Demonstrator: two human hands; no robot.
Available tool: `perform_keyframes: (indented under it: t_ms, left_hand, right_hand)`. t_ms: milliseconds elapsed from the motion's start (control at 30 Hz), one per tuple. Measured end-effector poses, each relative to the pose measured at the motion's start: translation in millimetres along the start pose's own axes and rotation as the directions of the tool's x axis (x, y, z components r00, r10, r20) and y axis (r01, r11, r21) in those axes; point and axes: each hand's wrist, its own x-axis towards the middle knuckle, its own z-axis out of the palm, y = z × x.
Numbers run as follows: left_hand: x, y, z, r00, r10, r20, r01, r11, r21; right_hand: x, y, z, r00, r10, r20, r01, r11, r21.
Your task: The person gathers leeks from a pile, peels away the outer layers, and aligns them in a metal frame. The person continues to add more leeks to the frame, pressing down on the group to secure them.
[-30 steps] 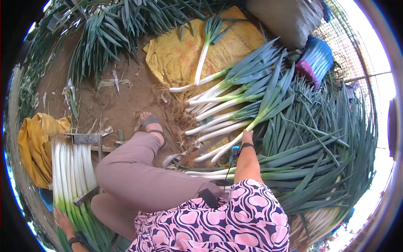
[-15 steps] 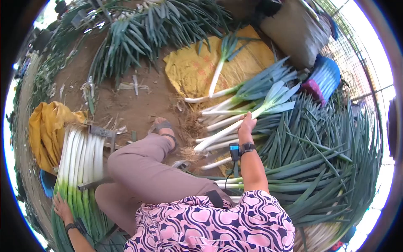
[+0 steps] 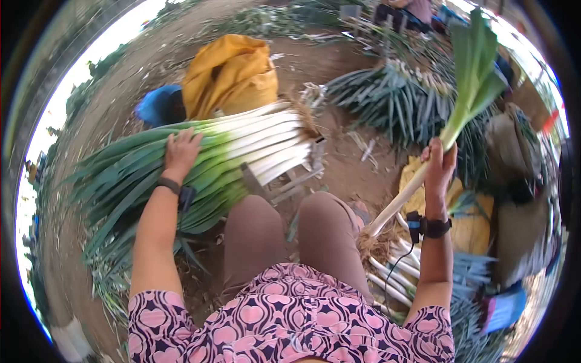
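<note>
Right hand (image 3: pixel 440 164) is clenched around the pale stalk of a single leek (image 3: pixel 437 145), held up off the dirt ground (image 3: pixel 348 169) with its green leaves high and its rooted end down near the right knee. Left hand (image 3: pixel 181 152) lies flat and unclenched on top of the stacked leek bundle (image 3: pixel 242 151), which rests on a low wooden rack (image 3: pixel 296 178) beside a yellow sack (image 3: pixel 229 72).
</note>
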Motion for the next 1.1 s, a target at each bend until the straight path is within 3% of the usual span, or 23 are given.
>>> perform_keyframes:
  t_ms: [67,100,133,200,233,267,300,367,400,433,467,500,533,567,600,633,700,833,900,967,1033,1067,1100]
  left_hand:
    - [-6,-3,0,1.0,-0.018,-0.024,0.017,1.0,-0.014]
    - [-7,-2,-1,0.999,-0.021,-0.036,0.02,1.0,-0.022]
    - [-6,-3,-1,0.998,-0.024,-0.051,0.022,0.999,-0.033]
    - [-8,-5,1,0.997,-0.029,-0.074,0.026,0.998,-0.049]
    - [-8,-7,0,0.997,-0.032,-0.071,0.029,0.998,-0.048]
    - [-4,-6,0,0.997,-0.031,-0.07,0.028,0.998,-0.047]
    - [-4,-6,-1,0.997,-0.029,-0.069,0.026,0.998,-0.05]
    - [-7,-6,3,0.99,-0.036,-0.139,0.03,0.999,-0.042]
    - [-8,-5,5,0.985,-0.035,-0.171,0.029,0.999,-0.038]
    - [-8,-3,6,0.978,-0.03,-0.206,0.024,0.999,-0.034]
    - [-9,2,-3,0.994,-0.108,-0.013,0.106,0.988,-0.113]
    - [-5,1,0,0.905,-0.186,0.383,0.274,0.943,-0.188]
    - [-10,-3,12,0.993,-0.104,0.062,0.11,0.989,-0.101]
    - [-15,-3,23,0.967,0.027,-0.252,-0.018,0.999,0.037]
    - [-15,2,4,0.978,-0.035,-0.204,0.011,0.993,-0.118]
    - [-13,4,5,0.974,-0.033,-0.222,0.009,0.994,-0.107]
    - [-15,11,1,0.971,-0.066,-0.228,0.034,0.989,-0.141]
    - [-17,14,-2,0.97,-0.026,-0.243,0.004,0.996,-0.093]
    - [-19,11,-6,0.988,0.004,-0.151,-0.019,0.995,-0.093]
    - [-23,13,1,0.991,0.028,-0.13,-0.035,0.998,-0.053]
    - [-28,8,-7,0.983,0.166,-0.076,-0.161,0.985,0.059]
    - [-28,9,-16,0.992,0.123,0.028,-0.114,0.967,-0.227]
    - [-21,6,-25,0.952,0.116,0.283,0.028,0.887,-0.46]
  right_hand:
    - [9,-16,63,0.985,-0.047,0.165,0.053,0.998,-0.031]
    - [12,-19,95,0.961,-0.068,0.269,0.05,0.996,0.076]
    - [17,-14,121,0.885,-0.165,0.435,0.109,0.982,0.152]
    - [19,-3,170,0.779,-0.179,0.601,0.183,0.982,0.054]
    - [14,-9,202,0.718,-0.29,0.632,0.386,0.923,-0.015]
    - [7,-18,223,0.652,-0.243,0.718,0.384,0.923,-0.036]
    - [-1,-20,247,0.55,-0.326,0.769,0.429,0.9,0.075]
    - [-22,-9,286,0.447,-0.173,0.878,0.376,0.927,-0.009]
    - [-35,2,306,0.39,-0.305,0.869,0.419,0.899,0.128]
    - [-45,12,321,0.326,-0.25,0.912,0.377,0.919,0.117]
    - [-56,26,333,0.272,-0.245,0.931,0.325,0.934,0.151]
    - [-63,38,343,0.206,-0.293,0.934,0.409,0.892,0.19]
    - [-71,48,351,0.155,-0.288,0.945,0.382,0.9,0.211]
    - [-77,62,360,0.115,-0.392,0.913,0.452,0.839,0.304]
    - [-81,70,362,0.038,-0.353,0.935,0.456,0.839,0.298]
    - [-84,76,363,-0.038,-0.311,0.95,0.459,0.839,0.293]
    - [-94,89,361,-0.086,-0.296,0.951,0.441,0.845,0.302]
    - [-109,109,351,0.023,-0.296,0.955,0.372,0.889,0.267]
    - [-102,119,351,0.043,-0.225,0.973,0.349,0.916,0.196]
    - [-94,132,354,0.055,-0.251,0.966,0.268,0.936,0.228]
    - [-95,139,362,0.015,-0.259,0.966,0.179,0.951,0.252]
    - [-97,141,365,0.019,-0.286,0.958,0.152,0.948,0.28]
    - [-95,142,366,0.026,-0.313,0.949,0.127,0.943,0.307]
